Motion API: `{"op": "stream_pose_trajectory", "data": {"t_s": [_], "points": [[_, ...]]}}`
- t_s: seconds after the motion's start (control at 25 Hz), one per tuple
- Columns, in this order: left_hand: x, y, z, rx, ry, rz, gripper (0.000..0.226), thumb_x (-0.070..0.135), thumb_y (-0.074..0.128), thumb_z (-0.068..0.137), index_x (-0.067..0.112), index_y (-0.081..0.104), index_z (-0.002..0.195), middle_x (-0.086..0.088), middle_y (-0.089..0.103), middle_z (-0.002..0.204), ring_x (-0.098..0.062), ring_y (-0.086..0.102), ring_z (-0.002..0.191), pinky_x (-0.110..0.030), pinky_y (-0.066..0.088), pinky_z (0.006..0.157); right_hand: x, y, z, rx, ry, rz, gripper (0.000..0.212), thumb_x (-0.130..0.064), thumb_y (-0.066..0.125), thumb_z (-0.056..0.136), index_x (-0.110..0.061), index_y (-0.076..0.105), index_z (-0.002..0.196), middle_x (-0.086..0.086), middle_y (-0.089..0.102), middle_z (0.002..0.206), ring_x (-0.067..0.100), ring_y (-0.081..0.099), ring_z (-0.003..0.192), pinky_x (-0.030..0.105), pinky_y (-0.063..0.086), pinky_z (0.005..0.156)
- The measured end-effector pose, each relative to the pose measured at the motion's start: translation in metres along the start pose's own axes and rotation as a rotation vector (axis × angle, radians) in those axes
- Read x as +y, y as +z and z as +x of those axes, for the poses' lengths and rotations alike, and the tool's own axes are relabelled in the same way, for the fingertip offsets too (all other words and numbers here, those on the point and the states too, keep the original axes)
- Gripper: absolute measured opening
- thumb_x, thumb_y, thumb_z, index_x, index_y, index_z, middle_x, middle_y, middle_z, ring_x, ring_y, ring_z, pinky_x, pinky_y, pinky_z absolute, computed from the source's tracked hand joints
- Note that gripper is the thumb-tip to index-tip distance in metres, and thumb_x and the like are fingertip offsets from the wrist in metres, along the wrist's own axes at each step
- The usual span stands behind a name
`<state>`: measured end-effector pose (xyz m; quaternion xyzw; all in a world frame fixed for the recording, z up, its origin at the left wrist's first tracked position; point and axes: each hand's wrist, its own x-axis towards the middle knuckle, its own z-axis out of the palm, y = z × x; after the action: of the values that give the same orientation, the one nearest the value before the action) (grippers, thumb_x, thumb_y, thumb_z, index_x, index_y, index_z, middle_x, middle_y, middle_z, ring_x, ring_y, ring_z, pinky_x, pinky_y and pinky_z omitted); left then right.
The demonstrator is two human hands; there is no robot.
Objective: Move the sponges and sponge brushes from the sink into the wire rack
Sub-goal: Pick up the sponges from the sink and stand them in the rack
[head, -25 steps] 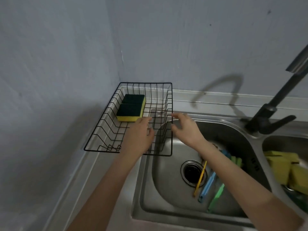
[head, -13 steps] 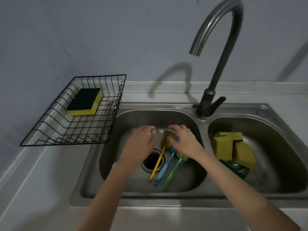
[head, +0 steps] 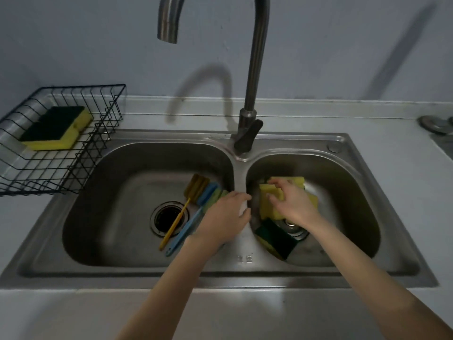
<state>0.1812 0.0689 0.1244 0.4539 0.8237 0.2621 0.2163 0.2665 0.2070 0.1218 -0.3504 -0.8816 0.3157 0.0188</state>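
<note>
The black wire rack (head: 98,141) stands on the counter at the left and holds two yellow sponges (head: 55,128) with dark green tops. In the left basin (head: 117,204) lie a yellow brush (head: 176,222), a blue brush (head: 191,224) and a green brush head (head: 218,195). The right basin (head: 348,204) holds several yellow sponges (head: 269,204) and a green-topped sponge (head: 274,236). My right hand (head: 291,204) rests on the yellow sponges with fingers spread. My left hand (head: 225,217) hovers over the divider, fingers apart, holding nothing.
A tall curved metal faucet (head: 252,77) rises behind the divider between the basins. The left basin's drain (head: 166,217) lies under the brush handles. A metal object (head: 436,123) sits at the far right on the counter. The wall runs close behind.
Both hands moved from the rack to the left basin, then right. My right hand now rests on the sponges in the right basin. The view has swung right.
</note>
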Motion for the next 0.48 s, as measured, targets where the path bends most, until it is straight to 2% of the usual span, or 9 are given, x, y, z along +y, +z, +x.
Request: {"op": "stream_pose_trajectory", "data": {"t_s": [0.12,0.24,0.36,0.48], "points": [[0.018,0.019,0.017,-0.092,0.017,-0.010,0.038,0.018,0.047,0.091,0.012,0.046,0.128,-0.007,0.050,0.132,-0.021,0.051,0.117,-0.033,0.041,0.099,0.035,-0.008,0.012,-0.026,0.067,-0.028,0.042,-0.024,0.052,0.089,-0.014,0.045,0.129,0.017,0.048,0.134,0.032,0.050,0.120,0.034,0.039,0.099],[0.027,0.039,0.034,-0.181,0.030,0.023,0.043,0.017,0.047,0.091,0.012,0.040,0.133,-0.007,0.042,0.139,-0.022,0.043,0.125,-0.035,0.038,0.106,0.071,-0.004,0.026,-0.127,0.148,-0.079,0.050,-0.031,0.053,0.088,-0.013,0.039,0.132,0.019,0.045,0.136,0.034,0.044,0.124,0.038,0.038,0.100],[0.030,0.062,0.052,-0.314,-0.028,0.130,0.050,0.021,0.049,0.091,0.010,0.034,0.137,-0.009,0.035,0.144,-0.026,0.038,0.130,-0.037,0.036,0.106,0.098,0.011,0.034,-0.191,0.278,-0.128,0.061,-0.038,0.054,0.085,-0.014,0.028,0.135,0.024,0.031,0.143,0.043,0.030,0.130,0.048,0.032,0.106],[0.028,0.084,0.067,-0.421,-0.121,0.205,0.045,0.022,0.051,0.089,0.004,0.040,0.129,-0.016,0.041,0.135,-0.031,0.043,0.124,-0.041,0.043,0.100,0.111,0.024,0.039,-0.196,0.389,-0.111,0.071,-0.041,0.057,0.083,-0.014,0.020,0.137,0.024,0.015,0.144,0.045,0.027,0.128,0.049,0.028,0.107]]}}
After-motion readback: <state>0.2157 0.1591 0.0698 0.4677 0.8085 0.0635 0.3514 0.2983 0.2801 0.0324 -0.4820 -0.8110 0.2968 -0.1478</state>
